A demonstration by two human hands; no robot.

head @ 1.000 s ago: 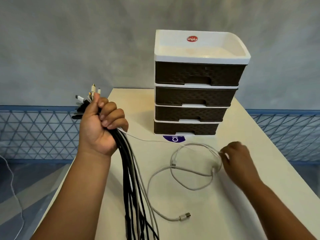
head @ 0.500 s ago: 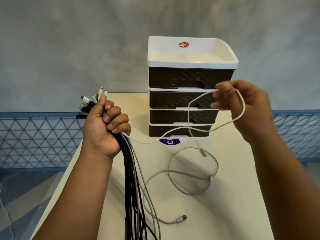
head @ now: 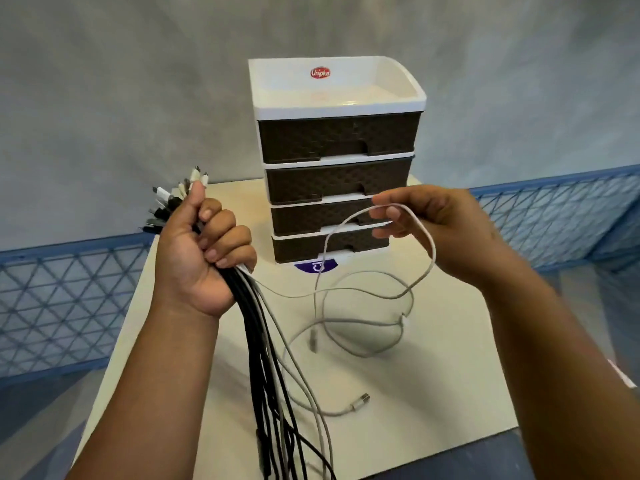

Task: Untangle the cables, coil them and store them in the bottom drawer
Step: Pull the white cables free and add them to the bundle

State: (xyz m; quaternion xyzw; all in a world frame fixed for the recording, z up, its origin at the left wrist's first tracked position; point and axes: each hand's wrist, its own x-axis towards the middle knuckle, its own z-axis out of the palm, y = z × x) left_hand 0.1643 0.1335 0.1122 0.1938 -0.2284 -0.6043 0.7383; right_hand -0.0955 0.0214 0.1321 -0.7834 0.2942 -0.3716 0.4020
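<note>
Leftmost, a blue lattice railing (head: 69, 299) runs behind a pale surface (head: 450, 393). Next comes the left hand (head: 201, 258), raised above the surface's left side, its fingers (head: 225, 237) clenched around a bundle of cables (head: 263, 358). The plug ends fan out above the fist; the black and grey cords hang straight down and off the near edge.

At centre stands a drawer unit (head: 337, 140), white-framed with four dark drawers. The bottom drawer (head: 329, 247) is closed.

A thin white cable (head: 363, 296) leaves the underside of the left fist, crosses rightward in a loose sag, loops on the surface in front of the unit, and rises to the right hand (head: 446, 230). That hand's fingers (head: 388, 213) pinch the cable's high arc, held in front of the lower drawers. A free plug end dangles in the loop's middle; another cable end lies nearer on the surface.

Judging by this, the white cable's run lies side to side between the hands, and the right hand is the nearer one to draw it clear.
</note>
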